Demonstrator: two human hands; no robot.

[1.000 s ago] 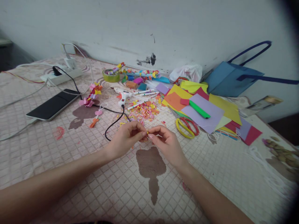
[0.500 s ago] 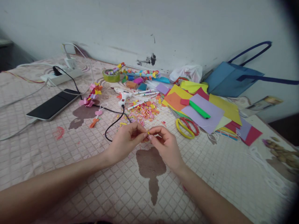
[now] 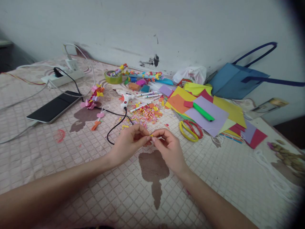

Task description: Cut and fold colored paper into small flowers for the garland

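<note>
Yellow and tiny, a scrap (image 3: 151, 135) sat right of the left hand (image 3: 130, 143) and left of the right hand (image 3: 171, 149), neither one nearer. Both hands pinched it narrowly between thumb and fingers, above the tablecloth (image 3: 100, 203), on the near side of the shreds (image 3: 148, 115). It looked like paper, mostly hidden; its long axis could not be told.
</note>
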